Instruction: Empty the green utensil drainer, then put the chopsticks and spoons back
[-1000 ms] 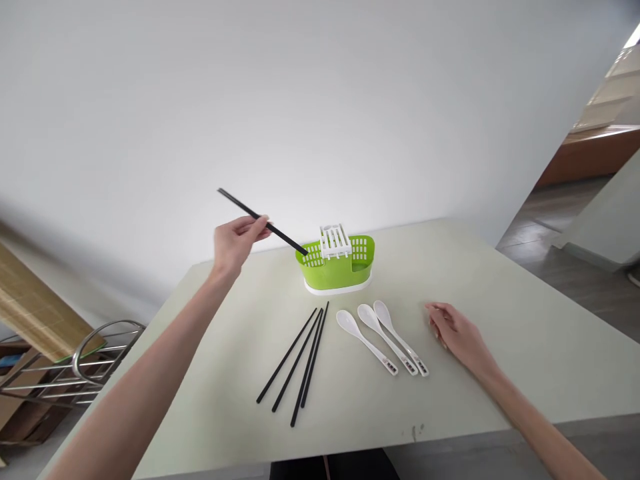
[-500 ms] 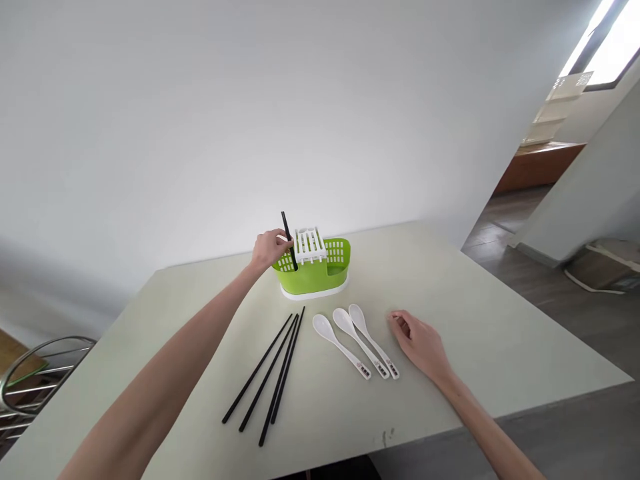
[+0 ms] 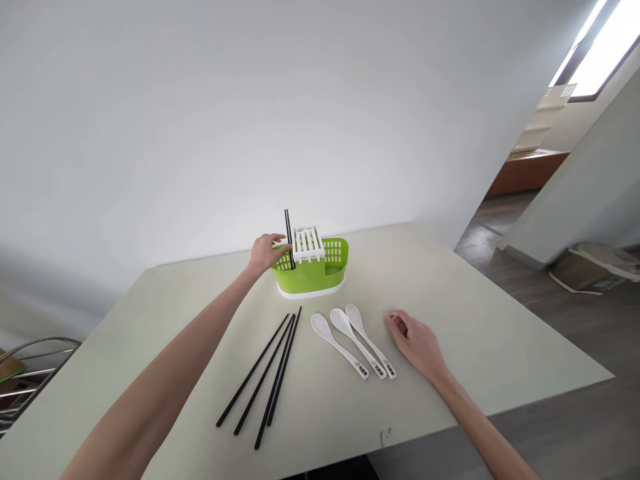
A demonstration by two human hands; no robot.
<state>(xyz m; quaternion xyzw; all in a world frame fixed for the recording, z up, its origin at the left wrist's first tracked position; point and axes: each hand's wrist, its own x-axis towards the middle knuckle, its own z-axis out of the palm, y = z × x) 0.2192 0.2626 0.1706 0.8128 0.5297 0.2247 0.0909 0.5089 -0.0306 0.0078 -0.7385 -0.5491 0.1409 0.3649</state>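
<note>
My left hand (image 3: 265,254) is at the left end of a green cutlery basket (image 3: 310,283). Its thumb and forefinger are apart, right beside a pair of black chopsticks (image 3: 289,230) standing nearly upright in that end; the thumb tip overlaps them, and I cannot tell whether it touches. A white slotted rack (image 3: 308,244) tops the basket's middle. My right hand (image 3: 416,341) rests on the table, fingers loosely curled with nothing visible in them. It is nearest three white spoons (image 3: 345,337) lying side by side. Several black chopsticks (image 3: 264,373) lie to the left of the spoons.
The pale table (image 3: 450,293) runs back to a white wall (image 3: 320,133). A metal-framed stool (image 3: 35,373) stands beyond its left edge. On the floor at right is a brownish bin-like object (image 3: 593,270).
The chopsticks in the basket have come more upright and their tops show slightly apart. My left thumb and forefinger have parted around them. My right hand stays put; the view shifts slightly.
</note>
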